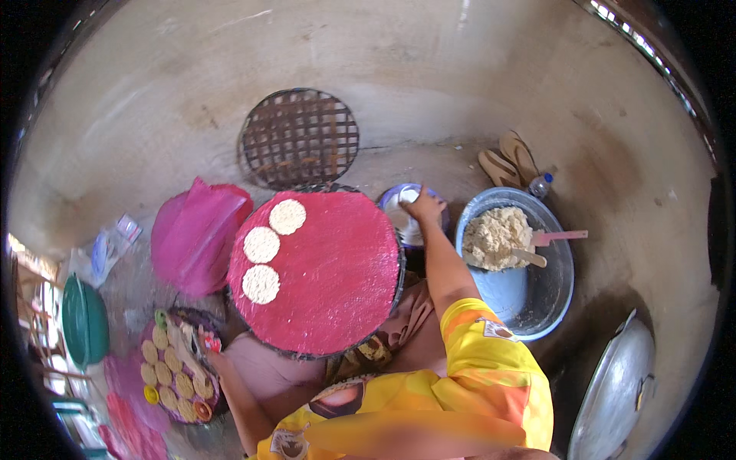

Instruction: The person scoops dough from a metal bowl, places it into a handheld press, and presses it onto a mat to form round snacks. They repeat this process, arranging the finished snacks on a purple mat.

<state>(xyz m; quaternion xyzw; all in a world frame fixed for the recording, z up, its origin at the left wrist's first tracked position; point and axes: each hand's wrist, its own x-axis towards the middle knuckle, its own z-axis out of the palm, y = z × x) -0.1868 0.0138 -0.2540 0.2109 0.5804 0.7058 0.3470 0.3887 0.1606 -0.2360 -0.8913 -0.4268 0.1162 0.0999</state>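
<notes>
My right hand (pixel 424 205) reaches into a purple-rimmed bowl (pixel 389 198) right of the red round board (pixel 330 268), its fingers curled over something white. Three pale textured rounds (pixel 262 244) lie along the board's left side. My left hand (pixel 217 359) is at the right side of a round tray (pixel 156 406) of tan rounds (pixel 162 373). Its fingers are bent at a pale strip and a small red-and-white item (pixel 210 340); what exactly they hold is unclear.
A blue basin (pixel 512 303) with dough and two spatulas stands at the right, near sandals (pixel 498 165), a bottle (pixel 541 185) and a metal lid (pixel 613 383). A woven disc (pixel 299 134) leans on the wall. Pink plastic (pixel 188 245) and a green basin (pixel 84 322) sit leftward.
</notes>
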